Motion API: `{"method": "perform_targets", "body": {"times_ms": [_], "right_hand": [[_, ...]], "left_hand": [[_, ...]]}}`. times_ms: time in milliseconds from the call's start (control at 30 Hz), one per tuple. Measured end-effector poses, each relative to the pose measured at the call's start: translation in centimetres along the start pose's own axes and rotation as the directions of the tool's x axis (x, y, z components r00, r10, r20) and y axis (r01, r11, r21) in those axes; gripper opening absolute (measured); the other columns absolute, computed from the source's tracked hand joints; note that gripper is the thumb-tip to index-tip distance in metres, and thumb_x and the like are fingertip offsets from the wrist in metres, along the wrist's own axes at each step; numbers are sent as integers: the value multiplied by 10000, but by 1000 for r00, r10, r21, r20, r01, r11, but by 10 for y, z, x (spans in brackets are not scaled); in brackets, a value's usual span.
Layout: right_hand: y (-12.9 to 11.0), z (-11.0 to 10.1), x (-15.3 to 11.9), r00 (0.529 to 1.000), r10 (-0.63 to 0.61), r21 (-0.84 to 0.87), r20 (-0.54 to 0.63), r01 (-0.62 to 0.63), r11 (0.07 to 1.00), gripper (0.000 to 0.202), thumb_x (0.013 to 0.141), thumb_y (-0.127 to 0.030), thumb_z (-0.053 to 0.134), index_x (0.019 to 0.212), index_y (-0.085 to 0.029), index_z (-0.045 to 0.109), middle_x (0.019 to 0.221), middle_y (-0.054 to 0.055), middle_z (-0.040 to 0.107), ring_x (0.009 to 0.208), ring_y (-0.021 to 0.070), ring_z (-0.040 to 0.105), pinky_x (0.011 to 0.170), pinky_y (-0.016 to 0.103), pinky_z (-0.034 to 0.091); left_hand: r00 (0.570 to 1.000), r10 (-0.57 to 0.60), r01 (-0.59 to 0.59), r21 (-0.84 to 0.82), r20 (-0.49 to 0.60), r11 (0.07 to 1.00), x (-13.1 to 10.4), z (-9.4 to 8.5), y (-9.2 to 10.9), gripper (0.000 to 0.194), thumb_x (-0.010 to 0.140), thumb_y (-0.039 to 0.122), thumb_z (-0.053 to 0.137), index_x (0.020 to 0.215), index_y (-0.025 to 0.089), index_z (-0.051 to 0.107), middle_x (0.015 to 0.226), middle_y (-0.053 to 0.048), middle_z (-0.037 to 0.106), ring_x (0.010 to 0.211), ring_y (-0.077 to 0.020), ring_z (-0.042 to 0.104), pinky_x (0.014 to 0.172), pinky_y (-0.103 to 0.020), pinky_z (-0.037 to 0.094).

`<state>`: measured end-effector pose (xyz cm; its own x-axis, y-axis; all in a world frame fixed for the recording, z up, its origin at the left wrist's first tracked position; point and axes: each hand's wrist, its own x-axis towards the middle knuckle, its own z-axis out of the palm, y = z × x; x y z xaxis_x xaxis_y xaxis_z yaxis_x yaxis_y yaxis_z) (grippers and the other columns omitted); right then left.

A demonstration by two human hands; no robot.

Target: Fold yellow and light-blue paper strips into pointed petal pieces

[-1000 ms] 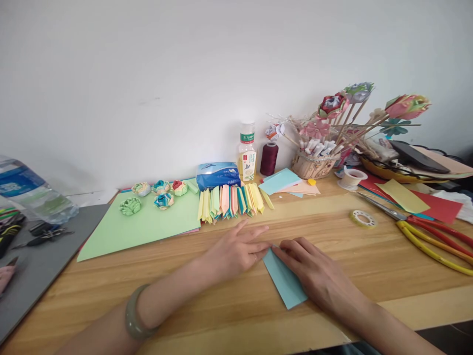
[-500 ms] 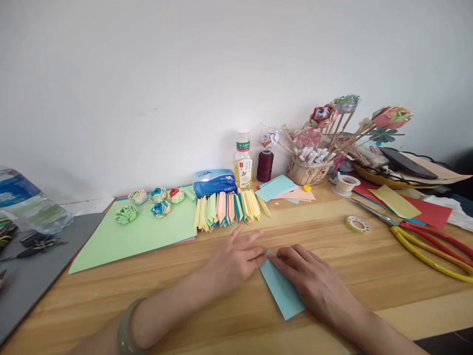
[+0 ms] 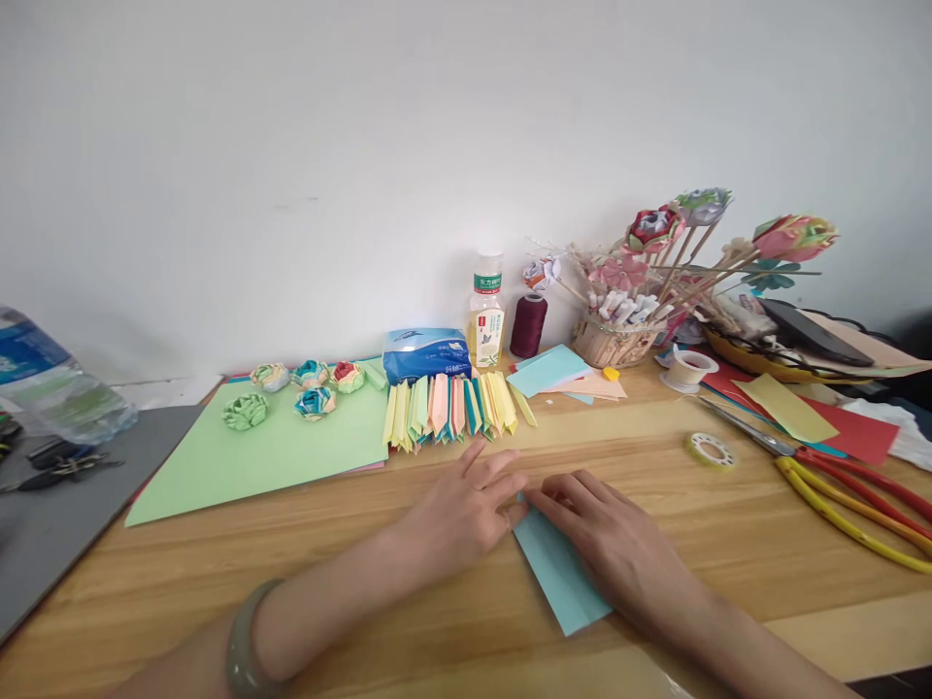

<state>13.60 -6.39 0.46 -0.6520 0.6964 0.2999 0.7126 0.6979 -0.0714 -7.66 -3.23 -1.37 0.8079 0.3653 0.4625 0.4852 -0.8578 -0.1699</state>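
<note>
A light blue strip of paper lies slantwise on the wooden table, its narrow far end between my two hands. My left hand pinches that far end at the left corner, thumb mostly hidden, while its other fingers are raised and spread. Bent over the far end and the right edge of the strip, my right hand grips the paper with its fingertips. The exact fold under the fingertips is hidden. Beyond the hands stands a row of folded coloured paper pieces.
Several paper flowers rest on a green sheet at left. Large scissors, a tape roll and a ribbon spool lie right. Behind are a tissue pack, a bottle, thread and a basket.
The view has shifted slightly. My left hand's raised fingers have lifted and bent a little, and my right fingers have drawn closer to the strip's far corner.
</note>
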Motion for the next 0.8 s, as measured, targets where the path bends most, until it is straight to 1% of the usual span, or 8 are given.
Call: {"method": "perform_targets", "body": {"times_ms": [133,200,300,400,500,633,800], "right_hand": [[2,-6,6,998,18,105,61,-24,994,317,860,-79,455,1137,-174,577,936,84,589,842,219,541,706,378,509],[4,-8,7,998,26,153,63,-36,988,350,866,-59,420,1159,-182,568,937,82,586,851,212,537,714,369,507],[6,-8,7,999,12,181,49,-21,983,345,883,-65,384,1134,-194,583,923,77,582,851,200,537,719,348,503],[9,-8,7,998,-39,160,42,32,987,306,886,-84,393,1078,-193,605,908,73,581,829,193,535,715,341,499],[11,-7,6,995,-81,131,66,72,989,303,875,-75,413,1094,-180,594,932,77,582,835,197,526,728,350,494],[12,-6,5,990,-104,95,97,95,991,315,871,-77,441,1143,-172,568,972,85,577,867,209,515,758,372,490],[11,-9,4,986,-133,12,97,133,991,279,870,-90,443,1102,-156,583,963,92,581,868,213,522,748,378,494]], "left_hand": [[1000,-2,2,-8,-27,1000,0,2,-1,188,953,239,451,973,182,629,1098,-44,583,1222,-238,390,1073,-492,268],[1000,4,-4,-16,-29,1000,0,3,-1,181,952,227,453,979,186,627,1086,-43,588,1221,-233,394,1068,-492,273],[999,12,-13,-31,-31,999,0,1,-1,201,956,207,436,975,192,635,1069,-34,598,1197,-238,417,1054,-503,292],[999,14,-16,-44,-28,999,1,-3,-1,235,963,201,410,996,186,641,1062,-39,608,1168,-248,446,1030,-506,326],[1000,23,-24,-48,-12,999,0,-6,-2,251,965,196,397,1023,182,640,1072,-40,626,1171,-259,456,1020,-500,341],[999,49,-48,-57,22,997,-2,-6,-3,256,962,169,392,1092,176,613,1130,-33,637,1235,-266,422,1029,-511,325],[996,88,-88,-2,17,996,-3,-7,-2,255,960,154,389,1094,132,605,1125,-43,655,1265,-268,408,1037,-523,300]]}}
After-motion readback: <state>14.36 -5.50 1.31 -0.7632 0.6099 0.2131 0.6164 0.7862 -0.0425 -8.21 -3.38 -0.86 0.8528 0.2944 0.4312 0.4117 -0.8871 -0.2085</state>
